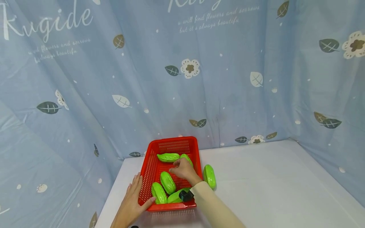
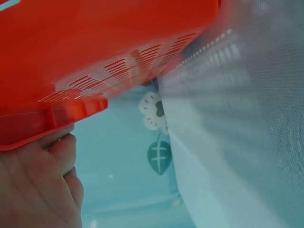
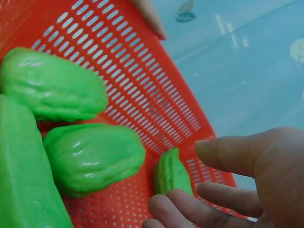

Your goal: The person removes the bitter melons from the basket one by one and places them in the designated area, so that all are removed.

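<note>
A red perforated plastic basket [image 1: 171,207] holds several glossy green bitter melons. My left hand [image 1: 131,198] rests on its left side, fingers extended along the rim and thumb over the front corner. From the left wrist, that hand [image 2: 40,183] is seen against the basket's outer edge [image 2: 52,135]. My right hand [image 1: 183,169] hovers inside the basket, near a bitter melon [image 1: 186,160] at the back right. In the right wrist view, the right hand [image 3: 237,185] has parted fingers with nothing between them, beside one bitter melon [image 3: 172,173]. Two more [image 3: 97,156] lie closer to the front.
Outside the basket's right wall lies another bitter melon [image 1: 209,176] on the white tabletop [image 1: 271,186]. A blue printed curtain [image 1: 228,104] hangs behind the table and along both sides. The right forearm [image 1: 214,204] crosses over the basket's front right corner.
</note>
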Motion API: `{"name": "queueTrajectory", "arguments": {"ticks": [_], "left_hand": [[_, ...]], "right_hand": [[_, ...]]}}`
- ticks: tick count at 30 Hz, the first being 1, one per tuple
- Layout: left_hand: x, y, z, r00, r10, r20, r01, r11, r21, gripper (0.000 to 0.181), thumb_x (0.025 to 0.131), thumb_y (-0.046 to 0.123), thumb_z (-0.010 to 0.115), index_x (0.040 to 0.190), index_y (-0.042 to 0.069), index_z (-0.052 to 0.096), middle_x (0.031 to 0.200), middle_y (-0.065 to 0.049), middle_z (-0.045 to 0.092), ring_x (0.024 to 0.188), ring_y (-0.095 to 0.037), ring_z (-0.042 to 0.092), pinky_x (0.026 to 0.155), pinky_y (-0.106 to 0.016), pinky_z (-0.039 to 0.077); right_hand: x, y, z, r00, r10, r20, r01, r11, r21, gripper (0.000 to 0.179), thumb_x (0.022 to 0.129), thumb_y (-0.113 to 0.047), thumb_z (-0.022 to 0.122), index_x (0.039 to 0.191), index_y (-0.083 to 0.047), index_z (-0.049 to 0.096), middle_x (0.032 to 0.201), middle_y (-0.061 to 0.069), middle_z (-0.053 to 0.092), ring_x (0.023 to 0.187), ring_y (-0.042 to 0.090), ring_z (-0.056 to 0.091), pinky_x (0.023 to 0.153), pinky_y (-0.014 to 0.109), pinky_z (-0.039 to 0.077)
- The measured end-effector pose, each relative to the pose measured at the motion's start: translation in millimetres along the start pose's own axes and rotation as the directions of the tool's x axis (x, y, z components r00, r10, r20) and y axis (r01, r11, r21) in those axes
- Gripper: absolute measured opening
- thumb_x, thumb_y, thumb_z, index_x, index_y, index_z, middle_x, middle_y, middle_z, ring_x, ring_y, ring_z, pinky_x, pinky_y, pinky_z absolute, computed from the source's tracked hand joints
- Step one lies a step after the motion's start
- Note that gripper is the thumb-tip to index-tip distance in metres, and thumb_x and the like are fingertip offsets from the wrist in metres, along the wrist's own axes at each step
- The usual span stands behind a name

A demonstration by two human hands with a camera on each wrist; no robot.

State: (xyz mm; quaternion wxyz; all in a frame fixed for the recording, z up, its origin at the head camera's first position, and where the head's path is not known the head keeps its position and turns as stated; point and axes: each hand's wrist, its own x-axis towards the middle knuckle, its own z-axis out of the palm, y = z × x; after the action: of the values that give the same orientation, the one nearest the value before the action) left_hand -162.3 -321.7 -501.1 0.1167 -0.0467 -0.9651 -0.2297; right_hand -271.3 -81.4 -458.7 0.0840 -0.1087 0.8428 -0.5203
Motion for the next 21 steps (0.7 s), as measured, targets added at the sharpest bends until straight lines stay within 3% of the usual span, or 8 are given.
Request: {"name": "queueTrajectory", "arguments": {"ticks": [7, 21], "left_hand": [[0.1, 0.9, -1.1, 1.000, -0.006, 0.005, 0.006, 1.000, 0.012, 0.106, 0.087, 0.059, 0.072, 0.163, 0.000, 0.026, 0.172, -0.018, 0.023, 0.159, -0.044, 0.021, 0.121, -0.072, 0.023], [1.2, -0.4, -0.1, 1.000, -0.015, 0.011, 0.015, 1.000, 0.003, 0.106, 0.087, 0.058, 0.072, 0.163, 0.001, 0.025, 0.173, -0.018, 0.022, 0.159, -0.044, 0.020, 0.121, -0.071, 0.024]], "right_hand": [[0.9, -0.6, 5.8, 0.999, 0.041, 0.025, -0.040, 0.998, -0.053, 0.043, 0.089, -0.022, 0.081, 0.122, 0.004, 0.069, 0.128, 0.021, 0.068, 0.114, 0.036, 0.067, 0.090, 0.052, 0.059], [3.4, 4.3, 11.5, 0.993, 0.077, 0.088, -0.063, 0.986, -0.157, 0.047, 0.084, -0.019, 0.086, 0.120, 0.005, 0.069, 0.123, 0.021, 0.068, 0.111, 0.036, 0.065, 0.092, 0.053, 0.057]]}}
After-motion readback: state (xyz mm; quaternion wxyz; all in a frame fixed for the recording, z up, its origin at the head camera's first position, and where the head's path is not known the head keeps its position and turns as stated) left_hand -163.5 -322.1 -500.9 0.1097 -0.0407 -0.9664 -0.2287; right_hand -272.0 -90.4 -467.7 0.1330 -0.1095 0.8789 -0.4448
